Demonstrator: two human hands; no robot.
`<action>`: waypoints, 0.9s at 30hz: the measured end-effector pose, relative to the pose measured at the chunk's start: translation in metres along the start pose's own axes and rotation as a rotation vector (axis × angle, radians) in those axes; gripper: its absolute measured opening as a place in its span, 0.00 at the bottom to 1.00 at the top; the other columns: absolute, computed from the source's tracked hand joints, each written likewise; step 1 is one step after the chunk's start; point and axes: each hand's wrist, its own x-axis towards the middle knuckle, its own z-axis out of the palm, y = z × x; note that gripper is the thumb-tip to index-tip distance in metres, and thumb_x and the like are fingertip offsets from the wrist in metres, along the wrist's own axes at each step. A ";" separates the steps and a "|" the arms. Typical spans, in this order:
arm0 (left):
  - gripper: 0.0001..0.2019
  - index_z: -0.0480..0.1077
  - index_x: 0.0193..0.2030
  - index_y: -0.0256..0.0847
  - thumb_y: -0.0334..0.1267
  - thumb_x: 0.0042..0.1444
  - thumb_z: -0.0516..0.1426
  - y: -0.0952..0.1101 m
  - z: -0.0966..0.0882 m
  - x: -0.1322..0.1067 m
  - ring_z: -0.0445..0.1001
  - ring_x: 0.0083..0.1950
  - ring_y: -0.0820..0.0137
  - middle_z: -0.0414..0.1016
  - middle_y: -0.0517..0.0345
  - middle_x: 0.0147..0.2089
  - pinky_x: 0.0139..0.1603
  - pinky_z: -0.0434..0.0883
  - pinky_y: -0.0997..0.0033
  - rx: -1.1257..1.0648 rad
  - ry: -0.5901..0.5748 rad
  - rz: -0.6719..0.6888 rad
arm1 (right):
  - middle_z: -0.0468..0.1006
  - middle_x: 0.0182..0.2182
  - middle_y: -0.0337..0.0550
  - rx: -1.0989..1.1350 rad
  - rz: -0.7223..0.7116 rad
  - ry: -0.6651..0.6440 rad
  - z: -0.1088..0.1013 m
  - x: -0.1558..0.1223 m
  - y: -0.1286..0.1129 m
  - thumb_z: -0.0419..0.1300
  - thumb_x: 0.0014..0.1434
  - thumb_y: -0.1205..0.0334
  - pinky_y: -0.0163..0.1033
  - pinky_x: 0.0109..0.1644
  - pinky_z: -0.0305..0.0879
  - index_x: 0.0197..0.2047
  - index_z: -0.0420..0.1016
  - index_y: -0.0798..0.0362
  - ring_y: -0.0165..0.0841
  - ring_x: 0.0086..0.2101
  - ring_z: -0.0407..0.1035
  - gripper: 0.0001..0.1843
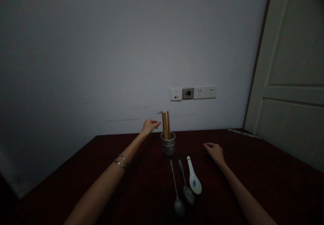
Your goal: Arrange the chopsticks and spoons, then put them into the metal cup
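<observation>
Chopsticks [168,125], a small wooden bunch, stand near upright in a metal cup [168,149] on the dark red table [141,191], close to the wall. Left hand [151,126] raised at their left side, fingers loosely extended, not wrapped round anything; fingertips right by the nearest stick, contact unclear. Right hand [215,152] low over the table, right of the cup, fingers curled under; cannot tell whether closed or holding something. Nearer the wearer, side by side: long-handled metal spoon [179,207], broader metal spoon [188,195], white spoon [197,189] with blue mark.
</observation>
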 end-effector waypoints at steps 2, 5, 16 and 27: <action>0.15 0.73 0.32 0.32 0.42 0.40 0.62 -0.008 -0.005 -0.012 0.74 0.28 0.69 0.76 0.50 0.27 0.29 0.66 0.76 -0.031 0.073 0.043 | 0.78 0.23 0.45 -0.008 -0.009 0.000 0.000 0.000 0.000 0.55 0.45 0.57 0.32 0.28 0.66 0.32 0.76 0.59 0.33 0.23 0.72 0.16; 0.13 0.72 0.32 0.32 0.42 0.43 0.60 -0.019 -0.011 -0.031 0.73 0.28 0.71 0.75 0.50 0.28 0.29 0.67 0.76 -0.152 0.148 0.069 | 0.78 0.23 0.44 -0.035 -0.026 -0.002 0.000 -0.001 0.000 0.55 0.45 0.56 0.32 0.27 0.65 0.32 0.76 0.58 0.33 0.23 0.72 0.16; 0.12 0.72 0.29 0.34 0.43 0.47 0.56 -0.026 0.003 -0.107 0.64 0.21 0.78 0.70 0.59 0.23 0.23 0.61 0.78 0.029 -0.222 0.290 | 0.78 0.30 0.47 -0.245 -0.173 0.013 0.000 -0.009 -0.008 0.52 0.46 0.58 0.33 0.35 0.62 0.31 0.78 0.56 0.36 0.33 0.72 0.17; 0.14 0.67 0.48 0.45 0.34 0.54 0.52 -0.036 0.024 -0.167 0.72 0.37 0.71 0.71 0.57 0.41 0.32 0.65 0.76 0.870 -0.674 0.864 | 0.78 0.33 0.47 -0.342 -0.217 -0.005 0.000 -0.009 -0.006 0.51 0.49 0.57 0.34 0.39 0.62 0.33 0.78 0.55 0.37 0.36 0.72 0.17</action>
